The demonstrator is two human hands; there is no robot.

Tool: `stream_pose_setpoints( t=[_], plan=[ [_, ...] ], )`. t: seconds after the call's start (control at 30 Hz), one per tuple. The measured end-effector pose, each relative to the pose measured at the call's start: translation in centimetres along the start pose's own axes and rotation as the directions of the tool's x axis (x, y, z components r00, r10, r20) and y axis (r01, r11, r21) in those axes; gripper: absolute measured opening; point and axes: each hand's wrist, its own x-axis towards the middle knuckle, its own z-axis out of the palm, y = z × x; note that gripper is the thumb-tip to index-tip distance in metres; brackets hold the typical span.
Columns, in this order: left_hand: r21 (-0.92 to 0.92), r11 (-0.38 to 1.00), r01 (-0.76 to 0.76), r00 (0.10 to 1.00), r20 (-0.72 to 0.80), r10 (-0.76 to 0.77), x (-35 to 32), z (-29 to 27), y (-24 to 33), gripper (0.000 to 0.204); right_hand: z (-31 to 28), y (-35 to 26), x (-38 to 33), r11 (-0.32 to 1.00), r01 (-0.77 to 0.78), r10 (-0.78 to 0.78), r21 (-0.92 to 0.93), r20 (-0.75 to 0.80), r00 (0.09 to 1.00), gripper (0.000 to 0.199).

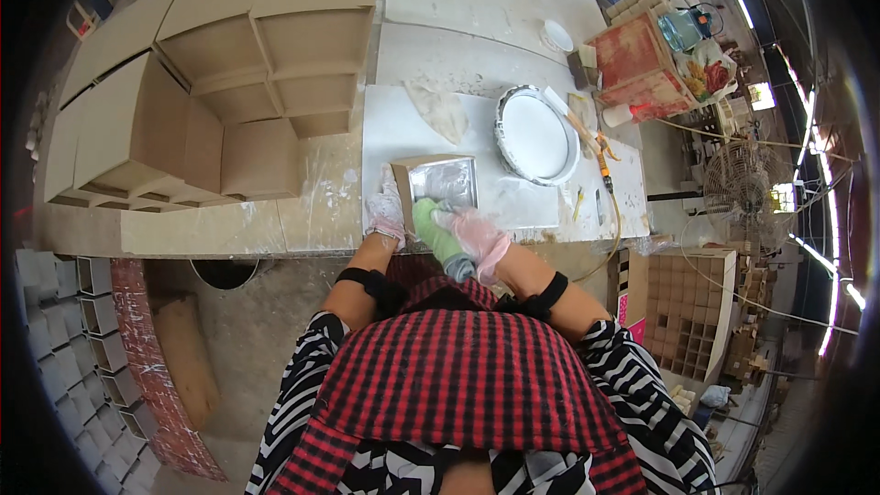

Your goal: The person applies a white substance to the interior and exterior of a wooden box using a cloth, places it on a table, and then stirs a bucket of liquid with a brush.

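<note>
A shallow brown cardboard box [412, 185] with a shiny grey, whitish-smeared inside lies near the front edge of the worktable. My left hand [386, 208], in a pale plastic glove, lies along the outside of its left wall with the fingers stretched out. In a pinkish plastic glove, my right hand [478, 236] is closed round a green cloth [436, 236]. The cloth's upper end reaches the near part of the box, and its blue-grey end hangs over the table edge. Behind the cloth, part of the box's near side is hidden.
A round tub of white liquid [535, 136] stands right of the box, with an orange-handled tool and hose [603, 170] beside it. Clear plastic film [438, 112] lies behind the box. Brown cardboard boxes [260, 158] are stacked at left. A red-stained crate [632, 60] stands far right.
</note>
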Motion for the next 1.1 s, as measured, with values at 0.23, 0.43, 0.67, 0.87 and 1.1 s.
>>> stream_pose_setpoints(
  t=[0.23, 0.43, 0.67, 0.87, 1.1],
  plan=[
    [-0.004, 1.000, -0.015, 1.000, -0.021, 0.015, 0.7, -0.9, -0.3, 0.053, -3.4, -0.7, 1.9, 0.966, -0.064, 0.062, 0.249, 0.015, 0.998, 0.048],
    [0.017, 1.000, 0.009, 1.000, 0.014, -0.009, 1.2, 0.3, 0.0, 0.054, -1.9, -3.5, 1.7, 0.887, 0.385, -0.424, -0.254, -0.117, 0.898, 0.027],
    [0.043, 0.999, 0.013, 1.000, 0.014, -0.014, 2.4, 0.1, -0.2, 0.056, -1.5, -4.9, 1.3, 0.713, 0.265, -0.437, -0.650, -0.117, 0.892, 0.020],
    [0.033, 0.999, -0.008, 1.000, -0.010, 0.008, 2.7, -0.6, 0.2, 0.056, -1.1, -7.5, 4.7, 0.680, 0.144, -0.466, -0.719, -0.272, 0.842, 0.023],
    [-0.005, 1.000, -0.018, 0.999, -0.039, 0.018, 0.7, 0.4, 1.0, 0.054, -2.5, -7.6, 5.1, 0.487, 0.396, -0.691, -0.779, -0.066, 0.720, 0.020]
  ],
)
